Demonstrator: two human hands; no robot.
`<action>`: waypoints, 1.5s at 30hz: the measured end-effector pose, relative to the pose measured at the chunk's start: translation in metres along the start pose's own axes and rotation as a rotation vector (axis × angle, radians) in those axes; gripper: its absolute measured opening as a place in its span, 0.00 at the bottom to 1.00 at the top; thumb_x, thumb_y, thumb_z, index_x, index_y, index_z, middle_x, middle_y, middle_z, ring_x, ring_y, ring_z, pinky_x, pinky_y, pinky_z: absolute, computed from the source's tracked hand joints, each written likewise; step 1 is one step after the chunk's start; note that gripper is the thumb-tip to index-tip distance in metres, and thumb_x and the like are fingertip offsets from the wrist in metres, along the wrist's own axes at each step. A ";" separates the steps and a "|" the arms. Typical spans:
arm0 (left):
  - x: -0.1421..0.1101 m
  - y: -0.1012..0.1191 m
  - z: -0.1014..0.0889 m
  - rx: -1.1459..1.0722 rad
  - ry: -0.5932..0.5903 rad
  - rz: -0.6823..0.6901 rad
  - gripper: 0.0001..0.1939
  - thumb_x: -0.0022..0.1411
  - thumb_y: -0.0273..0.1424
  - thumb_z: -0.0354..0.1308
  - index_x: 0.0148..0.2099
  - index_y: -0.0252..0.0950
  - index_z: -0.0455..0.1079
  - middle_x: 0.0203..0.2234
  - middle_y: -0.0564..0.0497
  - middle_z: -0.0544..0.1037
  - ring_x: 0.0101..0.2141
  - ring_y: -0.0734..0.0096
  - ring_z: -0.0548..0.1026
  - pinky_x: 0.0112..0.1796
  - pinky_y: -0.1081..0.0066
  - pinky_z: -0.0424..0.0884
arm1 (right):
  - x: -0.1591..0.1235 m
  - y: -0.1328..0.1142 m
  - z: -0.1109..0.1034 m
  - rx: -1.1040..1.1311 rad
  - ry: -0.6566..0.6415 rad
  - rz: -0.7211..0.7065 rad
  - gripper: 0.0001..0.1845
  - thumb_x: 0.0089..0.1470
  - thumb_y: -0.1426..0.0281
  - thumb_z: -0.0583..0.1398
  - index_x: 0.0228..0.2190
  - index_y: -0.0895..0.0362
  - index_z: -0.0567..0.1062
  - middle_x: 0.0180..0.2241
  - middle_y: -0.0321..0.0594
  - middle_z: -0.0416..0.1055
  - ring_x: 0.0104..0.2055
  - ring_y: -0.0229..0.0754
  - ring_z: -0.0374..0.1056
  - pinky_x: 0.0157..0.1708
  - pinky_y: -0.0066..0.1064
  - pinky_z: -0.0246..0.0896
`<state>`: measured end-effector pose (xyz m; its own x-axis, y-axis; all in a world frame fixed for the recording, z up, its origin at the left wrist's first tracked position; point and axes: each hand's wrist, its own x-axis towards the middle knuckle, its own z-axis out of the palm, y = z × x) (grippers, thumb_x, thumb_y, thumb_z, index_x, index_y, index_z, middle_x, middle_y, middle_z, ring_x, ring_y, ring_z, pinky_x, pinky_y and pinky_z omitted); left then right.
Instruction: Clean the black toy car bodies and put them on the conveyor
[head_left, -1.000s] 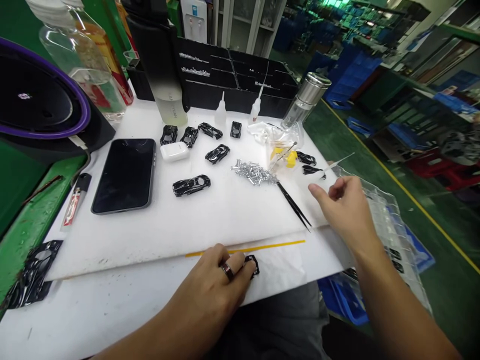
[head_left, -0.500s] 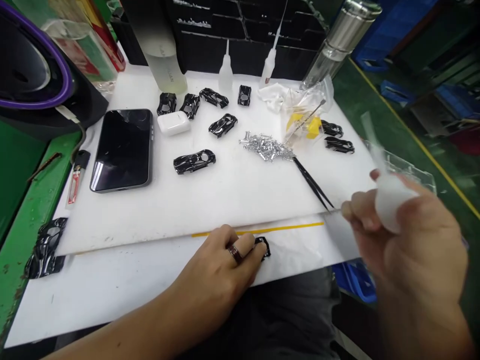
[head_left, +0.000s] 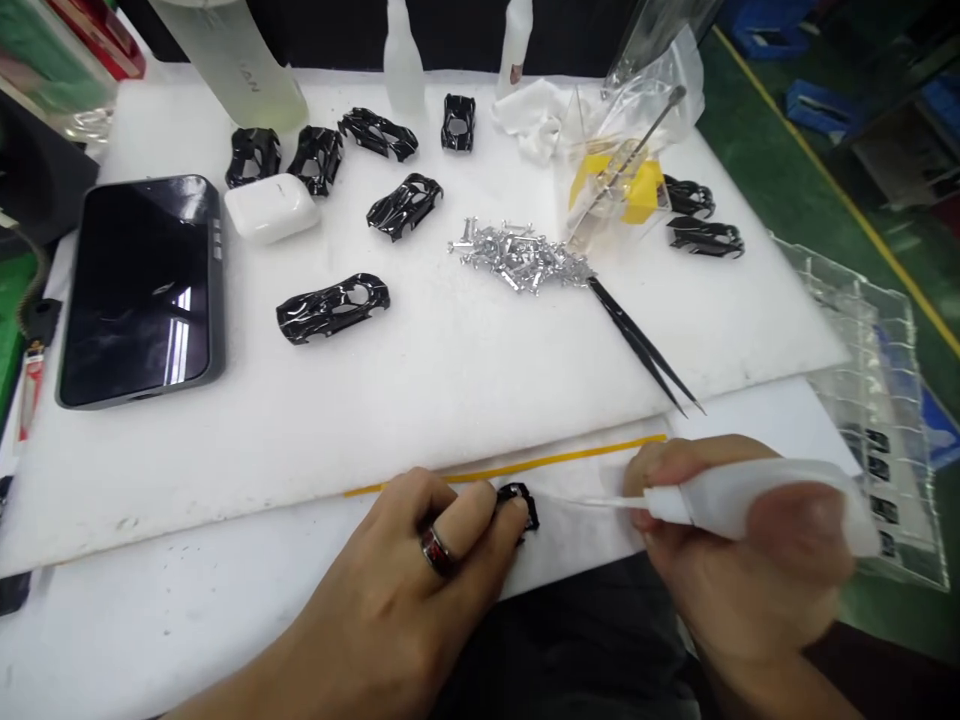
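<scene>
My left hand (head_left: pixel 420 570), with a ring on one finger, is closed on a small black toy car body (head_left: pixel 523 505) at the front edge of the work surface. Fingers cover much of that body. In my right hand (head_left: pixel 735 550) is a white squeeze bottle (head_left: pixel 787 500), lying sideways with its thin nozzle pointing left. The nozzle tip ends just right of the held car body, apart from it as far as I can see. Black tweezers (head_left: pixel 641 340) rest on the white board beside a pile of small silvery metal parts (head_left: pixel 521 258).
More black car bodies (head_left: pixel 334 308) are spread over the white foam board (head_left: pixel 450 400). At left lie a dark flat device (head_left: pixel 142 290) and a white earbud case (head_left: pixel 271 208). A clear box with yellow inside (head_left: pixel 619 190) sits right. Further right is a transparent compartment tray (head_left: pixel 892 400).
My right hand has brought the bottle left and tipped it from upright to sideways, its nozzle now near the car body. My left hand keeps its hold. The view has shifted closer and down.
</scene>
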<state>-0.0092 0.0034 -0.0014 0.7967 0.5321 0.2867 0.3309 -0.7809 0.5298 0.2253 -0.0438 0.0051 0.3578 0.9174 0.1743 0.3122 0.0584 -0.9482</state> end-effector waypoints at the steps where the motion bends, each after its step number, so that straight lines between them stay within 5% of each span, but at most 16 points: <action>1: 0.001 0.000 -0.001 0.003 -0.001 0.004 0.22 0.70 0.21 0.55 0.64 0.23 0.65 0.48 0.39 0.75 0.43 0.60 0.69 0.40 0.61 0.76 | 0.000 -0.001 0.000 0.031 -0.005 0.021 0.24 0.68 0.53 0.50 0.30 0.52 0.76 0.21 0.39 0.69 0.19 0.41 0.67 0.13 0.31 0.59; 5: 0.002 0.000 -0.002 0.005 -0.020 -0.056 0.21 0.71 0.24 0.54 0.64 0.28 0.66 0.46 0.43 0.76 0.42 0.61 0.71 0.39 0.63 0.78 | -0.003 -0.008 0.008 0.144 0.116 0.138 0.22 0.63 0.52 0.58 0.27 0.54 0.78 0.21 0.40 0.70 0.20 0.41 0.67 0.14 0.32 0.58; 10: -0.014 -0.001 0.004 -0.006 -0.085 -0.125 0.26 0.73 0.29 0.53 0.70 0.36 0.59 0.50 0.45 0.75 0.45 0.60 0.74 0.46 0.60 0.78 | -0.007 -0.012 0.019 0.117 0.270 0.225 0.09 0.52 0.68 0.66 0.23 0.55 0.76 0.23 0.37 0.72 0.23 0.38 0.68 0.18 0.29 0.58; 15: -0.018 0.000 0.009 0.005 -0.029 -0.203 0.27 0.71 0.27 0.56 0.69 0.45 0.61 0.43 0.50 0.78 0.39 0.66 0.77 0.40 0.65 0.79 | -0.002 -0.012 0.021 0.159 0.329 0.222 0.23 0.51 0.50 0.65 0.21 0.57 0.77 0.20 0.41 0.72 0.20 0.41 0.67 0.17 0.33 0.57; 23: -0.004 0.001 0.009 0.110 0.075 -0.103 0.21 0.69 0.23 0.57 0.62 0.35 0.69 0.41 0.50 0.79 0.36 0.67 0.77 0.34 0.67 0.79 | -0.002 -0.007 -0.003 0.150 0.052 0.229 0.20 0.56 0.50 0.62 0.29 0.54 0.82 0.26 0.43 0.76 0.23 0.45 0.72 0.18 0.34 0.64; 45: -0.002 0.002 0.008 0.096 0.071 -0.104 0.22 0.69 0.22 0.58 0.63 0.33 0.67 0.44 0.49 0.78 0.40 0.65 0.76 0.36 0.65 0.81 | -0.008 -0.002 -0.005 0.155 0.048 0.180 0.19 0.60 0.52 0.60 0.31 0.53 0.81 0.27 0.41 0.76 0.27 0.44 0.72 0.20 0.32 0.65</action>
<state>-0.0061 -0.0016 -0.0077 0.7186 0.6312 0.2920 0.4593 -0.7460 0.4821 0.2261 -0.0531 0.0065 0.4381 0.8989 0.0082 0.1022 -0.0407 -0.9939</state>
